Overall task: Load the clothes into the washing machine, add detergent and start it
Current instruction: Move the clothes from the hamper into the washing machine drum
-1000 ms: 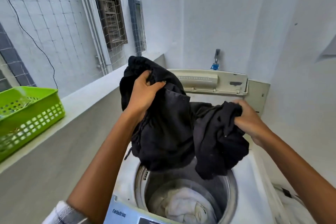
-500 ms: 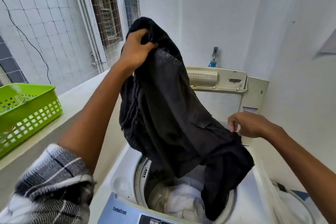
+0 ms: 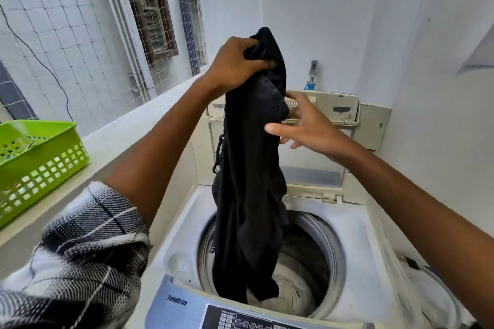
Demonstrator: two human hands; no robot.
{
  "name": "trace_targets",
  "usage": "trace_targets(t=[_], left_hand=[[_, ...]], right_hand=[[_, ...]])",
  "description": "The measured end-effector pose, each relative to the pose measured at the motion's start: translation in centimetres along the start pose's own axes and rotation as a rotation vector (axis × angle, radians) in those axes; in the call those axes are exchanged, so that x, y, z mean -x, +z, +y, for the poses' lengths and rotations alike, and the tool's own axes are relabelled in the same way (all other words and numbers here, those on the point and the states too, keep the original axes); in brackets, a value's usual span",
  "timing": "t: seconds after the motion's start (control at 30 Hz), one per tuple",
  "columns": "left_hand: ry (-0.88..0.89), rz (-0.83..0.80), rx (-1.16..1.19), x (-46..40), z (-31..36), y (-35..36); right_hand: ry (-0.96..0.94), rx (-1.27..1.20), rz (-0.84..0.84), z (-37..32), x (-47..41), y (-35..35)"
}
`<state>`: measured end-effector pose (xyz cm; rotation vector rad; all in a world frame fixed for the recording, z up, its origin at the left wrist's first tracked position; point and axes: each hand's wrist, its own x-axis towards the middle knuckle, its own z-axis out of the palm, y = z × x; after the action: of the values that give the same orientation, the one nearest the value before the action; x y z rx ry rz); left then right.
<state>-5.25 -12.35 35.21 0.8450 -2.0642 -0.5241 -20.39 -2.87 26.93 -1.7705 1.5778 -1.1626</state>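
Matt black cloth garment [image 3: 251, 195] (soft, creased), glossy white plastic washing machine [image 3: 355, 238] top, dull metal drum [image 3: 328, 256], perforated green plastic basket [image 3: 48, 157], woven checked sleeve [image 3: 88, 248], tiled wall [image 3: 53, 35]

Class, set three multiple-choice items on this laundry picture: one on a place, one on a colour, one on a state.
1. Where is the perforated plastic basket?
A. on the ledge left of the washer
B. inside the drum
C. on the lid

2. What colour is the long hanging garment?
A. white
B. black
C. green

3. How is the white top-loading washing machine's lid?
A. shut
B. raised
C. removed

Answers: 1 A, it sits on the ledge at left. 2 B, the cloth in the left hand's grip is black; the right hand is open beside it. 3 B, the lid stands up behind the open drum.
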Motion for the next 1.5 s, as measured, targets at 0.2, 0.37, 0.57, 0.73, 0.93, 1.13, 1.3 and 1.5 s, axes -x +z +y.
trace_targets(t=[0.2, 0.37, 0.57, 0.73, 0.93, 1.13, 1.3, 1.5], left_hand=[[0.012, 0.11, -0.248, 0.5, -0.5, -2.3], [0.033, 0.164, -0.256, 1.8, -0.5, -0.3], [0.012, -0.002, -0.533, 4.2, -2.1, 5.0], [-0.151, -0.471, -0.424, 6.9, -6.0, 10.9], [-0.272, -0.886, -0.509, 11.6, -10.2, 16.3], [-0.383, -0.957, -0.208, 14.8, -10.4, 19.7], [-0.402, -0.766, 0.182, 17.4, -8.3, 24.2], [-0.459, -0.723, 0.386, 19.3, -4.0, 32.4]], right_hand=[[-0.057, -0.05, 0.315, -1.6, -1.8, -0.8], [-0.175, 0.101, 0.541, -0.2, -1.7, 0.5], [-0.034, 0.577, 0.414, 5.2, -0.1, 1.4], [0.22, 0.632, 0.224, 11.3, 1.3, 1.9], [0.485, 0.627, -0.169, 18.4, 5.0, 3.0], [0.527, 0.472, -0.253, 20.0, 8.4, 2.2], [0.463, 0.287, -0.049, 21.5, 12.0, 0.4], [0.489, 0.028, 0.246, 25.0, 18.0, -3.1]])
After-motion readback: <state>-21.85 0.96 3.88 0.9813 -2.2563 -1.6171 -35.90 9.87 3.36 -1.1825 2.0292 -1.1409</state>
